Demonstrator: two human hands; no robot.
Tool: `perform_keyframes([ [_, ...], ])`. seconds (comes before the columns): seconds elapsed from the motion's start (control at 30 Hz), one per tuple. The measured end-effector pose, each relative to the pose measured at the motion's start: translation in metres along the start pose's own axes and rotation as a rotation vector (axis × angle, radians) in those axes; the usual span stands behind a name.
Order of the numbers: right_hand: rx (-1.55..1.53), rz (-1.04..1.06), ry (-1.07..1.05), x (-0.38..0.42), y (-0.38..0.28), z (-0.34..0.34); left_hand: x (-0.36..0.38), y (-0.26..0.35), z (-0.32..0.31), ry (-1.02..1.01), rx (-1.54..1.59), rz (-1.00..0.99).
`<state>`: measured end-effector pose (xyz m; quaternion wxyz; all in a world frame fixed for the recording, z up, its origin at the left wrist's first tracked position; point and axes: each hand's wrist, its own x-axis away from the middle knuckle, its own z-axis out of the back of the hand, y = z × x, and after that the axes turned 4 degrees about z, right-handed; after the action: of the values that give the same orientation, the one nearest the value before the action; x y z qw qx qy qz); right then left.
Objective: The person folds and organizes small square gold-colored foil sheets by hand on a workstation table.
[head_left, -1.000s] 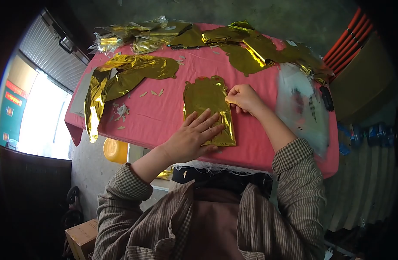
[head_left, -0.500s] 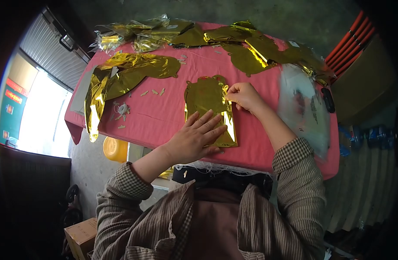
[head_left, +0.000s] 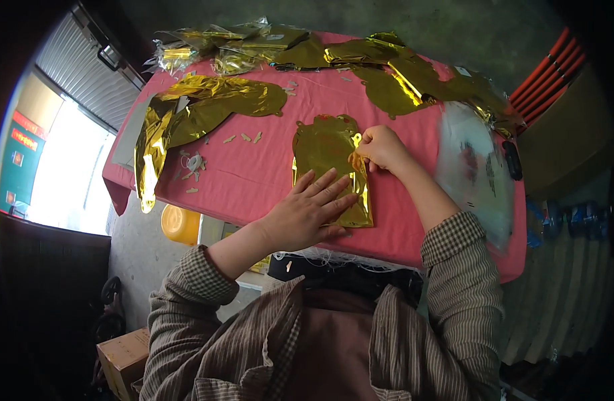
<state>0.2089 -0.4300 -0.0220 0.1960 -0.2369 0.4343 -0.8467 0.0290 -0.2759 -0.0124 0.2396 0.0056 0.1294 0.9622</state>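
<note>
A folded gold foil balloon [head_left: 322,148] lies flat on the pink tablecloth [head_left: 253,177] in front of me. My left hand [head_left: 305,215] rests palm down on its lower part, fingers spread. At the balloon's upper right edge, my right hand [head_left: 382,148] has thumb and fingers pinched together on the foil. Part of that edge is hidden behind the fingertips. Small red marks show along the balloon's top edge.
More gold foil balloons [head_left: 220,100] lie at the left and along the far edge, some in clear packets [head_left: 236,60]. Clear plastic bags [head_left: 467,160] and a black object [head_left: 512,160] are at right. Small pale strips [head_left: 247,137] are scattered at left. A yellow bucket [head_left: 180,224] stands below.
The view has shifted slightly, so the table's contents appear a little further right. My right fingers have moved slightly along the balloon's edge; my left hand stays flat on it.
</note>
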Motion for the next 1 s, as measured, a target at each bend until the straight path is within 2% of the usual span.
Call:
perform_keyframes([
  [0.27,0.209,-0.111,-0.056,-0.013,-0.016,0.007,0.000,-0.001,-0.002,0.024,0.017,-0.009],
  [0.33,0.128,-0.142,-0.138,-0.018,-0.016,0.009,0.000,-0.001,-0.002,0.018,0.014,-0.010],
  [0.63,-0.010,-0.227,-0.172,-0.027,-0.013,0.012,0.000,-0.002,0.000,0.002,0.065,-0.007],
  [0.7,-0.020,-0.178,-0.146,-0.023,-0.011,0.010,0.000,-0.005,0.002,-0.017,0.103,0.003],
  [0.77,-0.033,-0.130,-0.116,-0.018,-0.009,0.008,0.002,-0.013,0.004,0.092,0.359,-0.011],
  [0.8,-0.030,-0.033,-0.102,-0.015,-0.007,0.008,0.004,-0.016,0.007,0.093,0.357,-0.012],
  [0.83,-0.028,0.063,-0.087,-0.012,-0.004,0.007,0.006,-0.019,0.009,0.173,0.729,0.227],
  [0.87,-0.029,0.063,-0.085,-0.010,0.000,0.005,0.009,-0.023,0.012,0.250,1.098,0.472],
  [0.9,-0.051,0.120,-0.023,-0.008,0.006,0.003,0.010,-0.035,0.013,0.251,1.097,0.471],
  [0.97,-0.069,0.182,0.035,-0.008,0.018,-0.002,0.007,-0.068,0.013,0.478,0.623,0.544],
  [1.0,-0.055,0.244,0.093,-0.007,0.019,-0.004,0.004,-0.074,0.014,0.484,0.621,0.549],
])
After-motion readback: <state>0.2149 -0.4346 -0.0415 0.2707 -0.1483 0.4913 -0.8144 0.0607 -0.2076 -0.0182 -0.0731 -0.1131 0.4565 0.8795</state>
